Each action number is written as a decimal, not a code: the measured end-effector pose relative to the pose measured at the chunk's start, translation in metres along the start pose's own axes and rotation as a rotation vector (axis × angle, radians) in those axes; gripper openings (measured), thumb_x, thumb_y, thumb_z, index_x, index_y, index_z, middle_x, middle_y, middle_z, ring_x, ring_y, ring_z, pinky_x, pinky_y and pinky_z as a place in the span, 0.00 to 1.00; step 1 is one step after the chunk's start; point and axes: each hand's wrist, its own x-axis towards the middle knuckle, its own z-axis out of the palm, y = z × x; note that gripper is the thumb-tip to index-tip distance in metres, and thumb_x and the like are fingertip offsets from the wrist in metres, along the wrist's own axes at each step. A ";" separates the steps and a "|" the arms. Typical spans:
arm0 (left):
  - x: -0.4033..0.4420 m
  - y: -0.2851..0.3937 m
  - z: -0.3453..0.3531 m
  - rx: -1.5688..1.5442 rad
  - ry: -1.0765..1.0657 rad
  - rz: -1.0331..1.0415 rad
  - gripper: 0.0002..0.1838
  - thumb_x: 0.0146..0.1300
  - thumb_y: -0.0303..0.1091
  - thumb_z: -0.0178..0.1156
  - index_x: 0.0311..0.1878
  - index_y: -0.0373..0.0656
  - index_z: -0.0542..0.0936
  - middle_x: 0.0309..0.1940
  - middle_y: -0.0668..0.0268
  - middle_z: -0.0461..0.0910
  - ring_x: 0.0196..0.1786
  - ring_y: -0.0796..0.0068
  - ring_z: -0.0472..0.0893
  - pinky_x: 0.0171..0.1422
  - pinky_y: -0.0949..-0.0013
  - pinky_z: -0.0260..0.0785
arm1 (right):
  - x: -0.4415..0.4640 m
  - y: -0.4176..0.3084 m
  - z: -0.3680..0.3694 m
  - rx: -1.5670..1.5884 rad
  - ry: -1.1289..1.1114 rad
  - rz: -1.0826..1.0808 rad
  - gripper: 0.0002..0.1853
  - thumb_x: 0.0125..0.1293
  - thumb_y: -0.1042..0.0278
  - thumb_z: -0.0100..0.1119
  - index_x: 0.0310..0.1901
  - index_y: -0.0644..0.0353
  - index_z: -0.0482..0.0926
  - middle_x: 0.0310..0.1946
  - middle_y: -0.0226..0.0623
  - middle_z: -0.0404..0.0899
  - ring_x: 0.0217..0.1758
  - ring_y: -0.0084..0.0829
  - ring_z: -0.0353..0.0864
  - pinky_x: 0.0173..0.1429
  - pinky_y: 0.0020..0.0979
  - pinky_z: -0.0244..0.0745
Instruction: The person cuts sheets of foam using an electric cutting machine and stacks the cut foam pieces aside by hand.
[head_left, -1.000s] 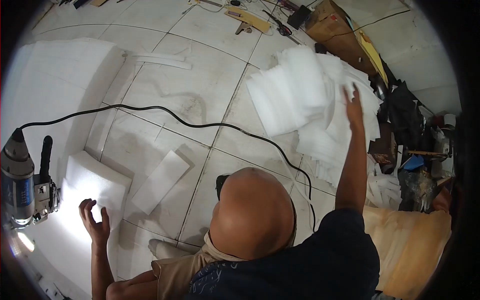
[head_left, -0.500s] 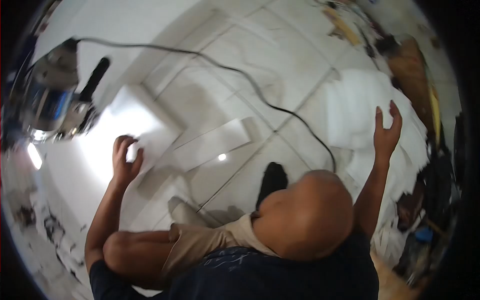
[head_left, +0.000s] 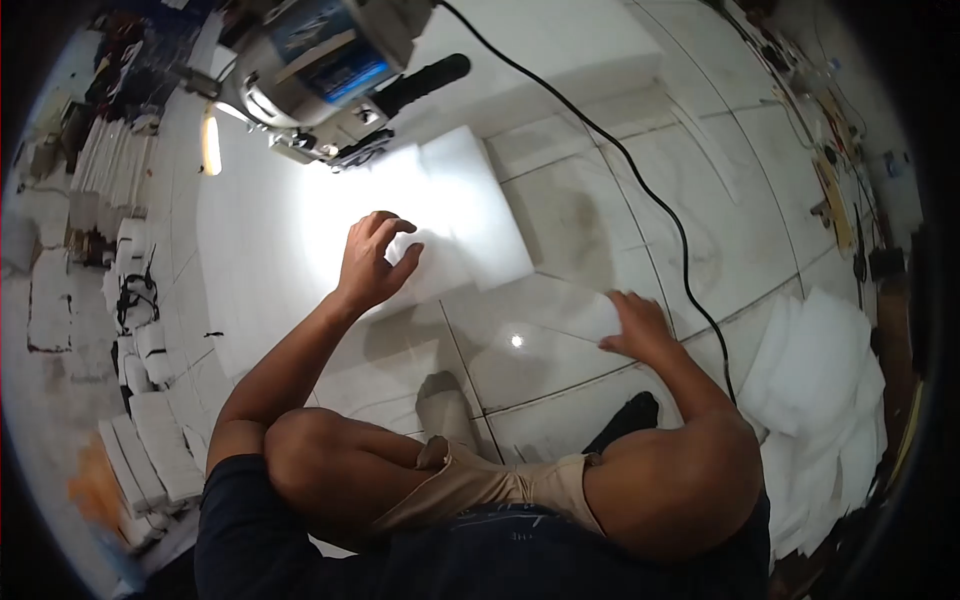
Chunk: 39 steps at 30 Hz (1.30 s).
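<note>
My left hand (head_left: 378, 262) is over the brightly lit white foam slab (head_left: 480, 205), fingers bent and thumb apart, with nothing visible in it. Whether it touches the foam I cannot tell. My right hand (head_left: 642, 328) is low at the right end of a flat white strip (head_left: 575, 305) on the floor, its thumb and fingers spread at either side of that end. Beyond my left hand stands a metal cutting machine (head_left: 320, 60) with a black handle (head_left: 425, 85) and a lit lamp. Its lower part is near the slab.
A black cable (head_left: 640, 170) runs from the machine across the tiled floor (head_left: 560, 390) towards my right knee. White foam sheets (head_left: 815, 370) are heaped at the right. Stacked white pieces (head_left: 165, 440) line the left side. A large white block (head_left: 560, 40) lies behind the machine.
The view has swung left, so the machine appears nearer the middle. My right hand has moved from beside the foam heap down to the strip's end. My left hand stays over the foam.
</note>
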 end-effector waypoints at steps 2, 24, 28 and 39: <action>-0.011 -0.014 -0.003 0.023 0.003 -0.053 0.14 0.55 0.36 0.67 0.44 0.45 0.79 0.45 0.60 0.77 0.52 0.58 0.75 0.59 0.57 0.62 | -0.014 0.008 -0.025 0.192 -0.082 0.162 0.30 0.55 0.56 0.71 0.54 0.63 0.72 0.49 0.46 0.77 0.55 0.47 0.77 0.58 0.44 0.69; -0.041 -0.040 0.031 0.048 0.113 -0.137 0.29 0.56 0.50 0.65 0.57 0.45 0.74 0.59 0.54 0.68 0.67 0.49 0.64 0.70 0.47 0.52 | 0.115 -0.131 -0.115 0.296 0.553 -0.153 0.43 0.57 0.45 0.70 0.66 0.62 0.61 0.54 0.52 0.69 0.60 0.45 0.72 0.62 0.41 0.71; -0.039 -0.040 0.032 0.032 0.123 -0.148 0.29 0.55 0.52 0.66 0.55 0.45 0.75 0.59 0.54 0.69 0.66 0.48 0.64 0.70 0.48 0.52 | 0.137 -0.090 -0.101 0.826 -0.099 0.184 0.50 0.55 0.40 0.69 0.69 0.65 0.55 0.61 0.55 0.67 0.65 0.46 0.69 0.66 0.40 0.68; -0.038 -0.043 0.035 0.042 0.111 -0.156 0.28 0.53 0.50 0.68 0.54 0.45 0.76 0.59 0.54 0.69 0.68 0.50 0.64 0.70 0.49 0.53 | 0.175 -0.116 -0.088 0.898 -0.475 0.240 0.59 0.51 0.23 0.56 0.72 0.67 0.55 0.67 0.59 0.61 0.69 0.54 0.65 0.72 0.53 0.54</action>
